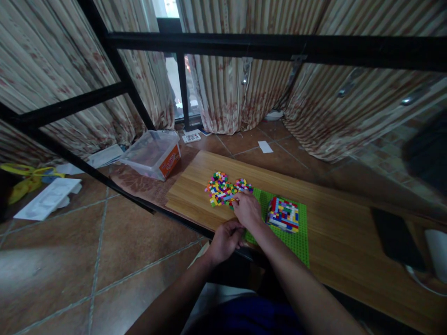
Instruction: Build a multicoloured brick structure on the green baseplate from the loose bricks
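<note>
My right hand (247,209) reaches over the near right side of a pile of small coloured toy bricks (220,188). Its fingers are drawn together at the bricks, and what lies between the fingertips is too small to make out. My left hand (225,241) is at the table's near edge, by the corner of a green studded baseplate (302,246). Its fingers are curled closed, hiding anything inside them. On the baseplate, right of my hands, sits a block-shaped build of multicoloured bricks (283,215).
The long wooden table (335,232) carries a black phone (396,237) and a white device (436,253) with a cable at the right. A clear plastic box (150,151) with an orange label stands beyond its left end. A black metal frame (244,44) crosses above.
</note>
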Tool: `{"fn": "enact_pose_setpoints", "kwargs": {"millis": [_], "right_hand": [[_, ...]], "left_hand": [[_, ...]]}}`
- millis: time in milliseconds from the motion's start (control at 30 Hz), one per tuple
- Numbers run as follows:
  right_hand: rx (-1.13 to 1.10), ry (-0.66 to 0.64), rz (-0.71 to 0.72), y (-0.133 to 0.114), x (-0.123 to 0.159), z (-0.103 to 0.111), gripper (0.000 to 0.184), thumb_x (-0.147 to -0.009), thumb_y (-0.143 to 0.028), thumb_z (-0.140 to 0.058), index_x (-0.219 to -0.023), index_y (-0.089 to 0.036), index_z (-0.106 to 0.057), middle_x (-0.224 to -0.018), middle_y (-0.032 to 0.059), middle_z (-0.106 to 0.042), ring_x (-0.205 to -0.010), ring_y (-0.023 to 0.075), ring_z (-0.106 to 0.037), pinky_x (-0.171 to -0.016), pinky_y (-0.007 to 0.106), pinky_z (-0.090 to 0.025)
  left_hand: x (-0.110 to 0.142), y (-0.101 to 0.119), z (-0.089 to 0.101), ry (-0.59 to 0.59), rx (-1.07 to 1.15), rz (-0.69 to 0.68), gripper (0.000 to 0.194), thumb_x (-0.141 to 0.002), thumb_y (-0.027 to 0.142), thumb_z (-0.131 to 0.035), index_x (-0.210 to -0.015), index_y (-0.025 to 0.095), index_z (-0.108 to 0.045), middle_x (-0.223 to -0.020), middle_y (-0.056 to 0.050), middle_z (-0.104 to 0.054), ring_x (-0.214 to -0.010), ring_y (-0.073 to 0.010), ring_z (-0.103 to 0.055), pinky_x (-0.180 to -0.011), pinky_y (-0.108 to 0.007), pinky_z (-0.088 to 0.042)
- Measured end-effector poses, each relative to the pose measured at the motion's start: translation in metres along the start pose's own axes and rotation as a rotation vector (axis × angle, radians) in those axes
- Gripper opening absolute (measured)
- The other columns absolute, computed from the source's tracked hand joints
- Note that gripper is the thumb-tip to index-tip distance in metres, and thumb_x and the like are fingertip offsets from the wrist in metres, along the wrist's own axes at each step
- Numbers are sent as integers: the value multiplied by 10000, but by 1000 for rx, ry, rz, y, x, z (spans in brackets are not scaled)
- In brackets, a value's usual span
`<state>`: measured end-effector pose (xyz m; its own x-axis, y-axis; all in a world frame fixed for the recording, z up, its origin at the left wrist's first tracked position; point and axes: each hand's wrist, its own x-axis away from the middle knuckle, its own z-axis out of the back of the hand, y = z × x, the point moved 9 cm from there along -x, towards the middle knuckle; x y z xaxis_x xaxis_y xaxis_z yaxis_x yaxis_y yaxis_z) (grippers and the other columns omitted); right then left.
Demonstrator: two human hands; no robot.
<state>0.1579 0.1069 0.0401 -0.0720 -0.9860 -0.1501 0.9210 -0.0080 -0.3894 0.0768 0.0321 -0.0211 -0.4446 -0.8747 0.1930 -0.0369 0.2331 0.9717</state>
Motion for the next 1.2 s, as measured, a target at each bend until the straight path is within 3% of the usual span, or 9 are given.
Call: {"fn": "enact_pose_setpoints", "kwargs": {"millis": [233,367,500,567,667,800,900,1033,1200], "right_hand": [[-40,-29,-51,-1,-3,0,129,-830,-140,-552,-833,-205,-663,-972,98,-664,-927,218,-611,-783,314,-451],[-192,43,-82,2,6,25,103,-872,-184,-523,-896,-207,-621,-909,67,-679,-871,203,-620,-777,308,-451],[-517,124,-85,14,29,61,122,-906,-255,-492,-944,-216,-601,-837,29,-686,-760,175,-635,-715,294,-469],[-678,179,-108,31,45,76,170,-910,-321,-502,-1002,-221,-604,-849,25,-688,-738,163,-634,-692,289,-487],[-881,254,-266,76,71,87,329,-858,-427,-580,-1116,-225,-605,-875,29,-688,-693,157,-631,-617,289,-521],[-1003,358,-478,142,102,92,415,-698,-473,-741,-994,-192,-661,-810,37,-708,-650,161,-643,-592,301,-545],[-1009,409,-584,178,117,92,460,-596,-491,-811,-904,-180,-671,-757,34,-706,-608,159,-641,-579,310,-555],[-981,433,-644,199,124,89,483,-531,-527,-835,-807,-177,-649,-688,21,-684,-558,155,-630,-550,309,-554],[-952,386,-616,201,117,76,449,-630,-562,-751,-844,-180,-655,-720,35,-704,-560,159,-642,-557,309,-545]], "left_hand": [[0,1,2,-15,-28,22,304,-858,440,-574,-873,145,-642,-545,30,-553,-456,-81,-495,-478,-196,-434],[0,0,3,-17,-37,44,346,-844,472,-592,-901,136,-653,-542,31,-552,-452,-80,-478,-471,-197,-421],[0,-5,7,18,-57,82,368,-826,466,-618,-973,132,-663,-548,27,-568,-465,-89,-490,-473,-200,-418],[0,-8,9,34,-48,98,371,-814,458,-635,-994,134,-659,-550,27,-572,-476,-95,-502,-478,-202,-423],[0,-10,10,42,-32,106,370,-805,455,-647,-997,139,-652,-546,28,-572,-471,-94,-498,-470,-200,-416],[-1,-6,10,43,-43,93,364,-802,452,-649,-984,138,-651,-555,26,-577,-475,-88,-495,-464,-192,-411],[-1,-4,11,47,-46,90,378,-793,455,-660,-988,131,-653,-543,24,-578,-474,-88,-497,-463,-190,-410],[-2,-2,13,63,-75,78,397,-785,477,-669,-979,130,-665,-545,18,-586,-470,-88,-505,-463,-192,-412],[-2,-4,15,61,-103,81,421,-783,496,-668,-992,130,-660,-551,19,-588,-471,-86,-503,-465,-191,-411]]}}
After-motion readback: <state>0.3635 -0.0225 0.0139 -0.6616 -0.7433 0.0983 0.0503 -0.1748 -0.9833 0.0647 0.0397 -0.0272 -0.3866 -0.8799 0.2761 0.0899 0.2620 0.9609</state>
